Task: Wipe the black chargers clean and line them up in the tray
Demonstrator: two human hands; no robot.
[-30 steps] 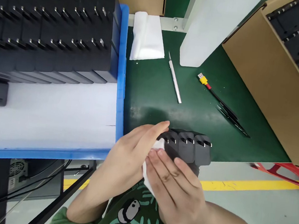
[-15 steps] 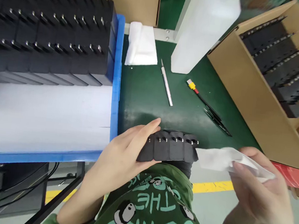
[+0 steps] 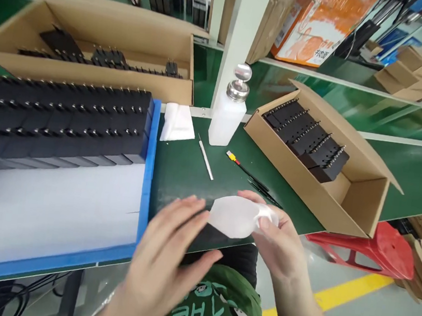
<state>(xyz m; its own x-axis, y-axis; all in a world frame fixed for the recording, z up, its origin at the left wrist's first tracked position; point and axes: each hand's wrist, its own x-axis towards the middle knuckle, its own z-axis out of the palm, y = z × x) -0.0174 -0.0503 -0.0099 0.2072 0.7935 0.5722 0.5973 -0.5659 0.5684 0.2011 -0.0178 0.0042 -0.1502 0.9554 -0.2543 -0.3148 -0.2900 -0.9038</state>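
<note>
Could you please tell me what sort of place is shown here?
Probably a workstation in an electronics factory or workshop: rows of black plug adapters stand in a blue tray, more dark units fill part of an open cardboard box, and a craft knife lies on the green worktop.

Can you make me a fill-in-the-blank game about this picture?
1. The white cloth is gripped by the person's ____ hand.
2. The black plugs sit in a tray with a ____ rim.
3. The stripe on the floor is ____.
4. The shirt is mostly ____.

Missing words: right; blue; yellow; green.
</note>
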